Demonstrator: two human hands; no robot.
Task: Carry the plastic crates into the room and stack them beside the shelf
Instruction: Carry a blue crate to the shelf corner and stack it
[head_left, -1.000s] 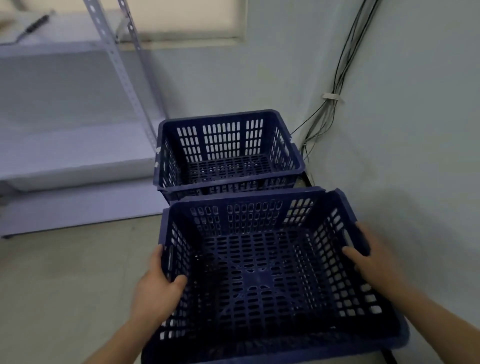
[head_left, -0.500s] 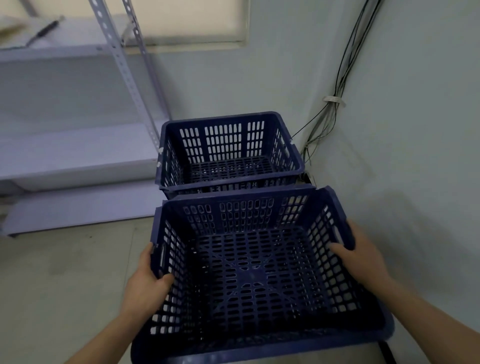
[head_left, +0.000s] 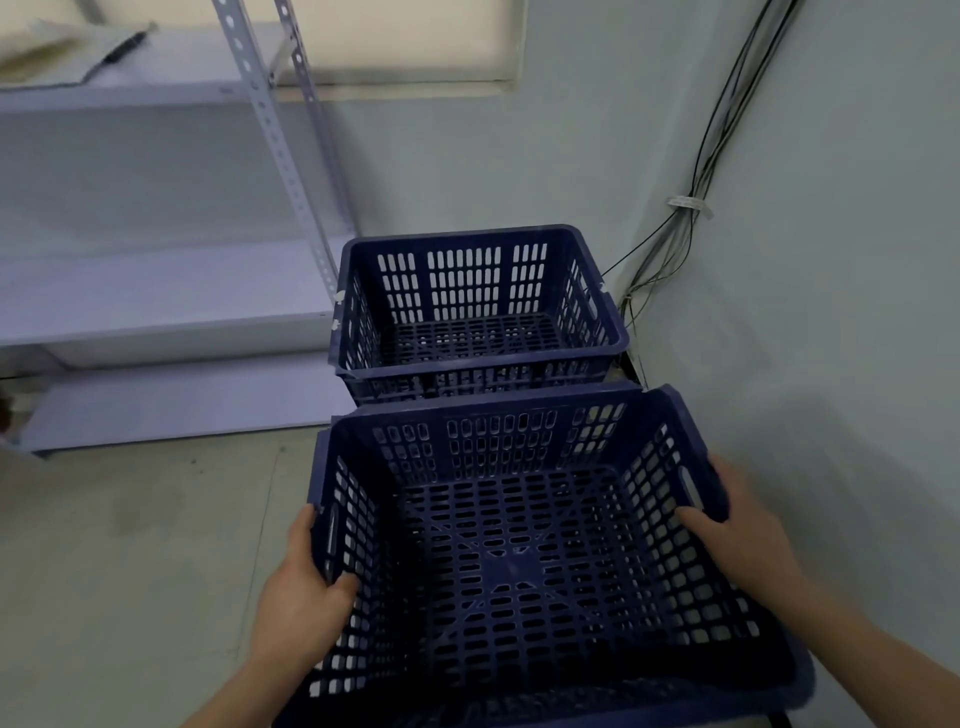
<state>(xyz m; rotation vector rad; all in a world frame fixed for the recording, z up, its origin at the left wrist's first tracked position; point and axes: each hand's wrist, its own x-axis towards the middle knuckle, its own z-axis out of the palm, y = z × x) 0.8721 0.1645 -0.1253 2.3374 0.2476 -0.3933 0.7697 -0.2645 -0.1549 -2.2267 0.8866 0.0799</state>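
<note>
I hold an empty dark blue slotted plastic crate (head_left: 519, 561) in front of me, tilted a little toward me. My left hand (head_left: 298, 597) grips its left rim, thumb inside the wall. My right hand (head_left: 737, 535) grips the right rim by the handle slot. Beyond it, in the corner, another blue crate (head_left: 475, 306) sits on top of a further one, right beside the white metal shelf (head_left: 171, 306). The held crate's far rim is just in front of that stack and slightly below its top rim.
The right wall (head_left: 831, 312) runs close along the crates, with a bundle of cables (head_left: 685, 208) going down into the corner. A slotted shelf post (head_left: 280, 156) stands left of the stack. Papers and a pen (head_left: 122, 47) lie on the upper shelf. Bare concrete floor (head_left: 130, 545) spreads left.
The held crate has moved forward and slightly up toward the stack, and both hands kept their grip. The view has tilted a little.
</note>
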